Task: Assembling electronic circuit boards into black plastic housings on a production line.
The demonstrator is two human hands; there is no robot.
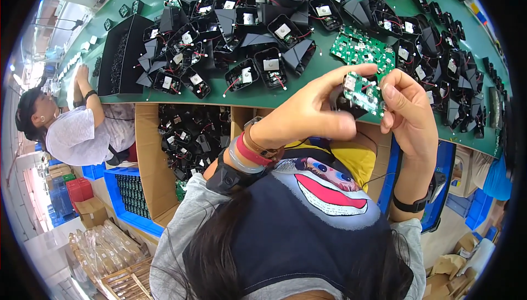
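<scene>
My left hand (310,110) is closed around a small black plastic housing (351,108), its thumb on the near side. A green circuit board (369,96) lies at the top of that housing, with silver parts and a bit of red wire on it. From the other side, the bent fingers and thumb of my right hand (409,102) pinch the board's right edge. Both hands are held up in front of my chest, at the bench's near edge. Just beyond them on the bench is a stack of green circuit boards (359,47). How the board sits in the housing is partly hidden by my fingers.
Many black housings (270,66) with red wires cover the green bench (214,72). A black bin (118,53) of small dark parts stands left. Below the bench edge are a cardboard box (148,160) of housings and a blue crate (112,182). Another person (71,130) works at far left.
</scene>
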